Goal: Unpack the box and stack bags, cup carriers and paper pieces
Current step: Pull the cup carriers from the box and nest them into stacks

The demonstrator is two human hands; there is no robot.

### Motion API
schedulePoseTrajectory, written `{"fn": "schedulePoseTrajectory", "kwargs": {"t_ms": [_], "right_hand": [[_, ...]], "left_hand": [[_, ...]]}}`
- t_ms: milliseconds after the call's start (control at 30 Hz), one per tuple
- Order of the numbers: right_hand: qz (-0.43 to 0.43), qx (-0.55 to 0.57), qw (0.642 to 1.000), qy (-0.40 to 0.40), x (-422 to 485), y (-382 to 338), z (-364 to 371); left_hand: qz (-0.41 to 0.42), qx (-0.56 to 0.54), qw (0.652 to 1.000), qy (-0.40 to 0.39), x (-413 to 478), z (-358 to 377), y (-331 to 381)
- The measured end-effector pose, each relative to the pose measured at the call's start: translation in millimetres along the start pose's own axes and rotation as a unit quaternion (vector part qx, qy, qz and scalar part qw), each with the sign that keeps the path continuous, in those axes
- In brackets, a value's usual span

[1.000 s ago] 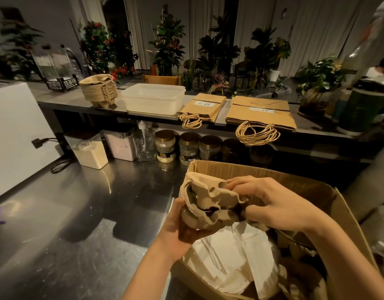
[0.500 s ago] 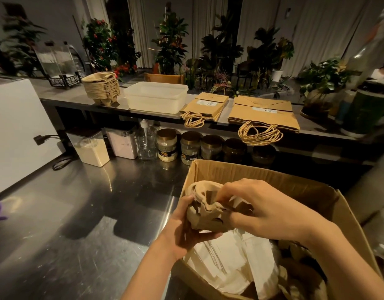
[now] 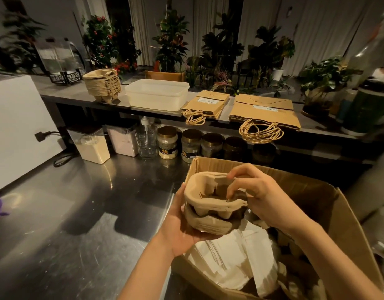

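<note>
An open cardboard box (image 3: 329, 204) stands at the lower right of the steel counter. Above its left edge my left hand (image 3: 176, 232) cups a small nested bunch of pulp cup carriers (image 3: 210, 204) from below. My right hand (image 3: 260, 198) rests on their right side with fingertips dipped into the top carrier's cup well. White paper pieces (image 3: 234, 258) lie inside the box under the carriers. On the back shelf sit a stack of cup carriers (image 3: 102, 84), a small pile of brown paper bags (image 3: 208, 103) and a larger pile of brown bags (image 3: 264, 111).
A translucent plastic tub (image 3: 157, 94) sits on the shelf (image 3: 74, 94) between the carrier stack and the bags. Jars (image 3: 167, 142), a pump bottle (image 3: 146, 137) and powder containers (image 3: 91, 146) line the steel counter (image 3: 67, 224) under the shelf. A white appliance (image 3: 15, 131) stands left.
The carriers have turned from crumpled and sideways to open side up in my left palm. My right hand shifted from gripping their top to fingering the upper carrier's well.
</note>
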State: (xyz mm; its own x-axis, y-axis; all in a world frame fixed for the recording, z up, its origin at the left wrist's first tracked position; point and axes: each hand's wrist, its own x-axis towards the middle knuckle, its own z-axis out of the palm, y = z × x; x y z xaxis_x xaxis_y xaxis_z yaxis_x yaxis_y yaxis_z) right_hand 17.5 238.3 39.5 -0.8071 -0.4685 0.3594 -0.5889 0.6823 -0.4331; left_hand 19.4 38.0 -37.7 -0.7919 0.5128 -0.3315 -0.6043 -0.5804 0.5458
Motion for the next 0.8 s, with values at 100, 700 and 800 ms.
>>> {"fn": "schedulePoseTrajectory", "kwargs": {"t_ms": [100,700,800], "right_hand": [[0.011,-0.028,1.0,-0.009,-2,5,13],[0.396,-0.022,0.918,-0.024,-52,110,-4],[0.481,-0.048,0.869,-0.108,-75,143,12]], "left_hand": [[-0.017,0.03,0.999,-0.016,-1,-2,2],[0.065,0.019,0.995,0.074,10,-2,-5],[0.063,0.05,0.994,0.075,11,-2,-6]]}}
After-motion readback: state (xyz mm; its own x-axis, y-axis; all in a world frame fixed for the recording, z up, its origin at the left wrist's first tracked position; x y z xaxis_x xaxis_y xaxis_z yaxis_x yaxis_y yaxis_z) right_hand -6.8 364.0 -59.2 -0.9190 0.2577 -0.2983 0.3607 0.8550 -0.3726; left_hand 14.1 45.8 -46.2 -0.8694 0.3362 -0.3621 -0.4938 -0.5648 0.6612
